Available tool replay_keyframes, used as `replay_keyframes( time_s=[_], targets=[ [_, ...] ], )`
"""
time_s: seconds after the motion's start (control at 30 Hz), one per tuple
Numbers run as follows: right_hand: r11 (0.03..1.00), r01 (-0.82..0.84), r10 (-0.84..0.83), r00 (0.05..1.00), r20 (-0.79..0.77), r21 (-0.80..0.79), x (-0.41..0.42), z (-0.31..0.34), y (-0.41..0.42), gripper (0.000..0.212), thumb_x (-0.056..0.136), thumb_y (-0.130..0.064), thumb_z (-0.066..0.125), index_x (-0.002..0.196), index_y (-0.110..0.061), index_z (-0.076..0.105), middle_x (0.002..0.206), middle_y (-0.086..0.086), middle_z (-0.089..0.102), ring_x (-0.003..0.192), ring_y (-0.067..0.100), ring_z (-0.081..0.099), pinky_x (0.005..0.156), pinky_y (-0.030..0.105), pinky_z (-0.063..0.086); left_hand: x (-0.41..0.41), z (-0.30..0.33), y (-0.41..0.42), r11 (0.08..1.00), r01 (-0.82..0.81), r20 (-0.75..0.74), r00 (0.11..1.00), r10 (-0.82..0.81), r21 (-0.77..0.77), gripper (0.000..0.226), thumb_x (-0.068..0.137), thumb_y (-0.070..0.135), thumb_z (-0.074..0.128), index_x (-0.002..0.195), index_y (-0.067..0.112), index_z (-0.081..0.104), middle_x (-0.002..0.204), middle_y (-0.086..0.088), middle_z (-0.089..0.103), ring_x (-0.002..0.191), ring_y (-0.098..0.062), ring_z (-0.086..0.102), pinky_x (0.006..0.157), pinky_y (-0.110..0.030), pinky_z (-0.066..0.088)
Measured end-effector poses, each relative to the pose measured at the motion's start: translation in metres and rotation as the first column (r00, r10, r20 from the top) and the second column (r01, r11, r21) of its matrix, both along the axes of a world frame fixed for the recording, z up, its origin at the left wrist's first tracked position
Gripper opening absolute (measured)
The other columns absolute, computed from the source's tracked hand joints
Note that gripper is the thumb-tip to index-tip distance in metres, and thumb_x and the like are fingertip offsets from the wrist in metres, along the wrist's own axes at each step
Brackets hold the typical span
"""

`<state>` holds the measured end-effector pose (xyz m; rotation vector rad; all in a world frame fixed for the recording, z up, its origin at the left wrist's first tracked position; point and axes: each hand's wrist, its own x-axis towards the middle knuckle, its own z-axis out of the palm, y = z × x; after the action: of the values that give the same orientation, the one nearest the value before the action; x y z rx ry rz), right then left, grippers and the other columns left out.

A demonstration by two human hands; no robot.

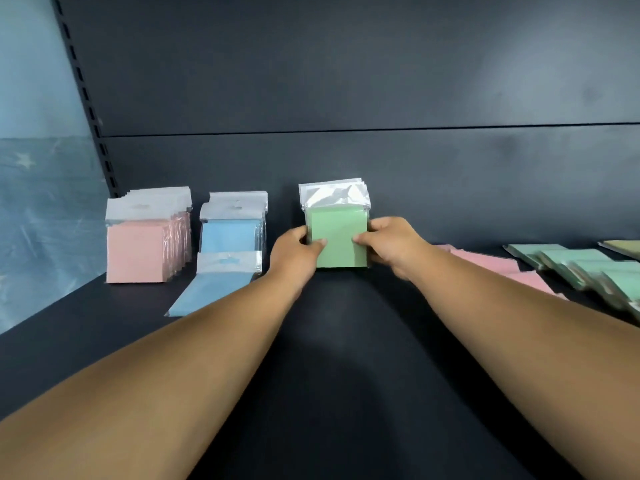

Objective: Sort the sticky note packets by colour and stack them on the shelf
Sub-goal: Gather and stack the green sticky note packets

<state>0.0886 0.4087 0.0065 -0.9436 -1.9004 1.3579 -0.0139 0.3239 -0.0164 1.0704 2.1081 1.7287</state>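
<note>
At the far left, a pale blue wall (38, 168) adjoins a slotted shelf upright (86, 102). The dark shelf (332, 358) extends across the view, backed by a dark rear panel (346, 81) with one horizontal seam.

Pink packets (138, 249) stand upright in a row at the left rear of the shelf. Just beside them, to the right, blue packets (230, 233) stand upright; one fallen blue packet (211, 294) lies flat in front, its top leaning against them.

At centre, green packets (337, 233) stand upright against the rear panel. The left hand (294, 252) grips the left edge of this stack, thumb on the front face. The right hand (388, 242) grips the right edge in the same way.

To the right, loose pink packets (498, 268) lie flat on the shelf. Further right, loose green packets (581, 270) lie flat and overlapping. At the far right edge, an olive-coloured packet (623, 245) lies flat, partly cut off.
</note>
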Motion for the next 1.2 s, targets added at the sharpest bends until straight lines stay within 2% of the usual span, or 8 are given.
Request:
replay_keyframes(
  time_s=[0.13,0.5,0.73,0.87,1.0,1.1,1.13,1.2],
  targets=[
    [0.999,0.022,-0.022,1.0,0.001,0.039,-0.002,-0.011,0.005,0.018,0.086,-0.01,0.061,0.101,-0.002,0.067,0.095,0.009,0.068,0.081,0.021,0.061,0.079,0.033,0.051,-0.001,-0.004,0.006,0.998,-0.01,-0.001,1.0,0.01,-0.057,0.025,0.09,0.017,0.057,0.113,0.008,0.063,0.109,-0.007,0.067,0.1,-0.024,0.063,0.091,-0.033,0.049],
    [0.992,0.081,-0.087,0.994,0.07,0.095,-0.007,-0.02,0.005,0.029,0.088,-0.024,0.059,0.114,-0.01,0.055,0.112,0.005,0.062,0.105,0.023,0.059,0.087,0.031,0.046,-0.004,-0.007,0.011,0.992,-0.016,-0.057,0.998,0.009,-0.122,0.026,0.091,0.022,0.055,0.109,0.006,0.064,0.108,-0.012,0.067,0.101,-0.029,0.062,0.094,-0.043,0.047],
    [0.992,0.12,-0.123,0.99,0.069,0.051,-0.009,-0.021,0.004,0.044,0.088,-0.028,0.059,0.126,-0.009,0.049,0.123,0.007,0.059,0.111,0.024,0.056,0.087,0.03,0.043,0.002,-0.004,0.006,0.972,-0.054,-0.146,0.989,0.021,-0.23,0.029,0.092,0.028,0.052,0.11,0.004,0.055,0.112,-0.012,0.06,0.104,-0.029,0.057,0.08,-0.029,0.04],
    [0.947,0.298,-0.282,0.95,-0.134,0.117,-0.005,-0.004,-0.008,0.053,0.091,-0.032,0.055,0.136,-0.011,0.038,0.137,0.008,0.044,0.118,0.024,0.049,0.085,0.024,0.034,0.01,0.016,-0.011,0.973,-0.108,-0.236,0.97,0.058,-0.204,0.031,0.092,0.032,0.053,0.101,0.003,0.053,0.124,-0.016,0.055,0.116,-0.03,0.05,0.082,-0.029,0.037],
    [0.915,0.199,-0.145,0.974,-0.173,0.351,-0.004,0.016,-0.032,0.043,0.09,-0.03,0.056,0.127,-0.012,0.046,0.13,0.006,0.043,0.113,0.021,0.048,0.087,0.026,0.037,0.002,0.041,-0.06,0.986,-0.112,-0.305,0.95,0.069,-0.125,0.048,0.09,0.031,0.057,0.134,0.015,0.046,0.138,-0.001,0.049,0.128,-0.015,0.045,0.102,-0.024,0.032],
    [0.925,0.016,-0.028,0.999,0.026,0.379,-0.009,0.022,-0.051,0.019,0.09,-0.032,0.054,0.081,-0.016,0.059,0.092,0.005,0.055,0.074,0.017,0.049,0.066,0.024,0.036,-0.016,0.035,-0.106,0.927,-0.259,-0.424,0.897,0.127,-0.271,0.044,0.09,0.038,0.054,0.129,0.018,0.051,0.134,0.0,0.052,0.124,-0.016,0.048,0.097,-0.025,0.034],
    [0.929,-0.05,0.01,0.994,0.111,0.367,-0.011,0.022,-0.059,0.033,0.091,-0.032,0.052,0.063,-0.015,0.049,0.072,0.005,0.049,0.061,0.018,0.042,0.057,0.025,0.032,-0.023,0.03,-0.121,0.891,-0.307,-0.437,0.888,0.142,-0.334,0.046,0.09,0.041,0.052,0.129,0.016,0.051,0.135,-0.001,0.051,0.124,-0.019,0.047,0.097,-0.026,0.035],
    [0.942,-0.147,0.062,0.96,0.273,0.302,-0.016,0.02,-0.078,0.041,0.092,-0.033,0.05,0.062,-0.007,0.054,0.064,0.008,0.048,0.058,0.022,0.044,0.057,0.027,0.034,-0.039,0.019,-0.143,0.798,-0.365,-0.427,0.892,0.15,-0.48,0.056,0.09,0.05,0.048,0.132,0.014,0.048,0.138,-0.005,0.048,0.126,-0.024,0.045,0.098,-0.029,0.035]
  ],
)
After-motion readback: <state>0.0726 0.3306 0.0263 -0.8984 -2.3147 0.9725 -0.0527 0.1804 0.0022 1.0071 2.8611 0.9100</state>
